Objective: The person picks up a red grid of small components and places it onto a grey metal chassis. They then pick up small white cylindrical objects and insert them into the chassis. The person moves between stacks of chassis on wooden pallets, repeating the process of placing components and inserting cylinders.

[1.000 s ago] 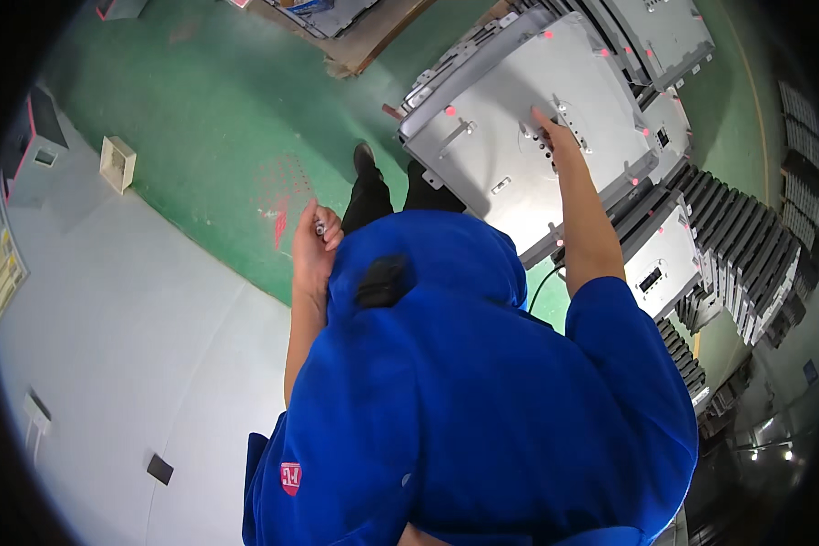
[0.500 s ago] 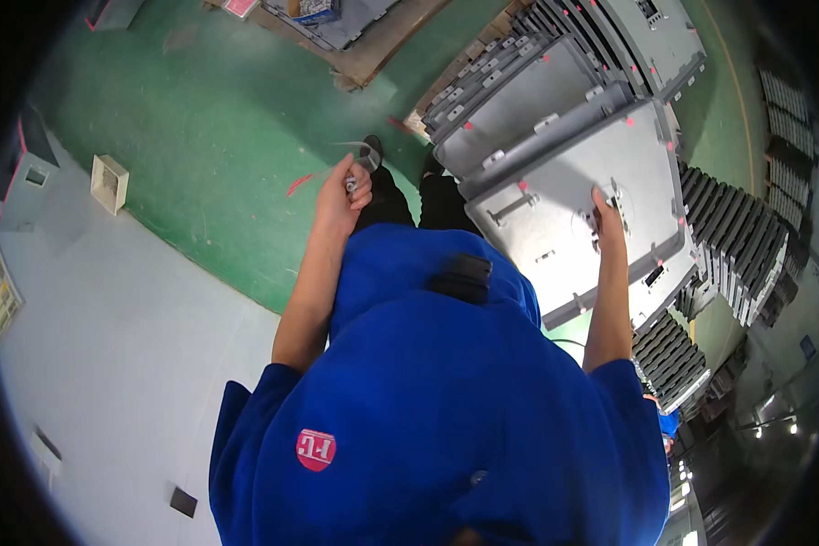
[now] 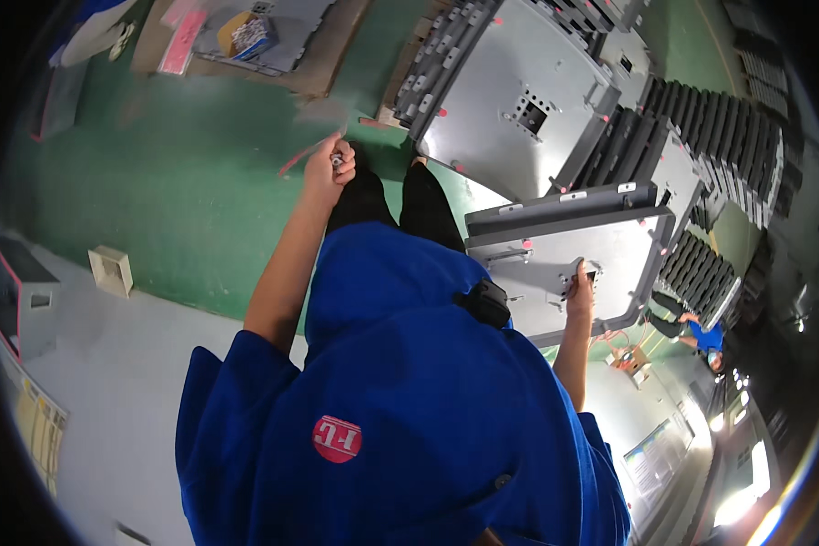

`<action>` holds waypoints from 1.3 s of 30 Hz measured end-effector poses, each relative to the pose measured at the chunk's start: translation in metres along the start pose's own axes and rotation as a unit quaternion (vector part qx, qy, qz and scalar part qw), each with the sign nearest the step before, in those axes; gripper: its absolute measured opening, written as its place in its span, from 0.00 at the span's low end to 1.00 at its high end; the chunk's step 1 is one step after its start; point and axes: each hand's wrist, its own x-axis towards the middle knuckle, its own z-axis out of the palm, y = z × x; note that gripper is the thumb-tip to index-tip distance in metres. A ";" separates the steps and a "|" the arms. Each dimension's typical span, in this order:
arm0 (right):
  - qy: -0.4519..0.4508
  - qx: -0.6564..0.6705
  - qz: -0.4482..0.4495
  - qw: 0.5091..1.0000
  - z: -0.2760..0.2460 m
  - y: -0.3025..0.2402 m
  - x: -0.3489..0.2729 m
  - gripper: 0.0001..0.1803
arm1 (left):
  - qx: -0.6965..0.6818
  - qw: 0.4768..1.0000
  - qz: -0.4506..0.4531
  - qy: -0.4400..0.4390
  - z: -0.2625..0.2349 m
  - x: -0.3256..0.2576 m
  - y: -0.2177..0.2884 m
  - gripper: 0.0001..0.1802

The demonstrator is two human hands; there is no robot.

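My left hand is closed in a fist in front of my legs. Small metal pieces show between its fingers, their kind hard to make out. A thin red strip sticks out beside that fist. On the right, my right hand grips a grey metal panel at a cutout, thumb on the face and some fingers hidden. The panel has a raised dark rim, red dots and a bar-like fitting. Close behind it lies another dark rim with white tabs.
A stack of grey panels leans ahead to the right; more racked panels stand beyond. Ahead left, a board carries a box of small parts. A cream bin stands left. A person in blue is far right.
The gripped panel has swung toward me, away from the stack, along with my right hand. A flat panel face on the stack is now exposed. My left fist stays closed.
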 end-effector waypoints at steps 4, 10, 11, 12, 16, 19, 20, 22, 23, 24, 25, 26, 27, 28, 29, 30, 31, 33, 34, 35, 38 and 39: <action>0.081 0.133 0.051 0.986 -0.032 0.058 -0.019 0.14 | 0.012 0.999 -0.039 -0.022 -0.007 0.019 0.001 0.16; 0.053 0.280 0.075 0.956 -0.051 0.126 -0.044 0.23 | 0.043 0.995 -0.082 -0.024 -0.001 0.025 0.001 0.16; 0.050 0.297 0.073 0.951 -0.050 0.130 -0.048 0.25 | 0.057 0.995 -0.079 -0.027 -0.002 0.026 0.001 0.16; 0.053 0.279 0.064 0.957 -0.051 0.135 -0.057 0.26 | 0.071 0.994 -0.076 -0.031 -0.003 0.026 -0.001 0.15; 0.109 0.267 0.066 0.955 -0.049 0.146 -0.064 0.27 | 0.099 0.992 -0.074 0.015 -0.002 0.027 0.002 0.15; 0.105 0.245 0.101 0.959 -0.055 0.152 -0.062 0.27 | 0.110 0.992 -0.061 0.031 -0.004 0.027 0.005 0.15; 0.097 0.255 0.094 0.958 -0.055 0.153 -0.060 0.28 | 0.114 0.992 -0.055 0.024 -0.006 0.026 0.006 0.15; 0.090 0.262 0.081 0.957 -0.056 0.153 -0.053 0.29 | 0.117 0.992 -0.043 0.015 -0.006 0.023 0.009 0.15; 0.086 0.266 0.075 0.957 -0.056 0.152 -0.049 0.29 | 0.116 0.992 -0.038 0.013 -0.006 0.021 0.010 0.15; 0.099 0.264 0.080 0.956 -0.057 0.150 -0.044 0.30 | 0.115 0.993 -0.032 0.011 -0.004 0.018 0.011 0.14; 0.111 0.260 0.086 0.955 -0.059 0.149 -0.036 0.30 | 0.114 0.993 -0.029 0.019 -0.005 0.016 0.012 0.15; 0.122 0.255 0.092 0.955 -0.061 0.149 -0.029 0.31 | 0.111 0.993 -0.026 0.028 -0.006 0.013 0.013 0.15; 0.106 0.254 0.073 0.959 -0.063 0.148 -0.021 0.31 | 0.108 0.993 -0.022 0.038 -0.007 0.010 0.013 0.16; 0.089 0.254 0.056 0.961 -0.058 0.142 -0.015 0.31 | 0.112 0.993 -0.017 0.044 -0.009 0.008 0.014 0.15; 0.072 0.256 0.040 0.963 -0.051 0.132 -0.012 0.31 | 0.117 0.992 -0.013 0.051 -0.011 0.006 0.014 0.15; 0.066 0.249 0.017 0.966 -0.044 0.121 -0.010 0.29 | 0.121 0.991 -0.009 0.058 -0.012 0.003 0.014 0.15; 0.064 0.228 0.043 0.971 -0.046 0.117 -0.002 0.28 | 0.124 0.990 -0.010 0.065 -0.013 0.002 0.015 0.15; 0.054 0.183 0.093 0.977 -0.056 0.105 0.025 0.26 | 0.127 0.988 -0.007 0.082 -0.015 -0.005 0.014 0.15; 0.058 0.153 0.079 0.983 -0.040 0.085 0.024 0.23 | 0.141 0.986 0.004 0.088 -0.013 -0.009 0.013 0.15; 0.062 0.121 0.064 0.989 -0.015 0.050 0.013 0.21 | 0.137 0.986 0.008 0.091 -0.013 -0.013 0.013 0.15; 0.037 0.044 0.034 0.998 0.024 -0.004 0.020 0.17 | 0.125 0.989 0.019 0.079 -0.014 -0.020 0.010 0.14; 0.039 0.008 0.033 0.999 0.031 -0.014 0.030 0.17 | 0.118 0.989 0.025 0.085 -0.014 -0.023 0.009 0.14</action>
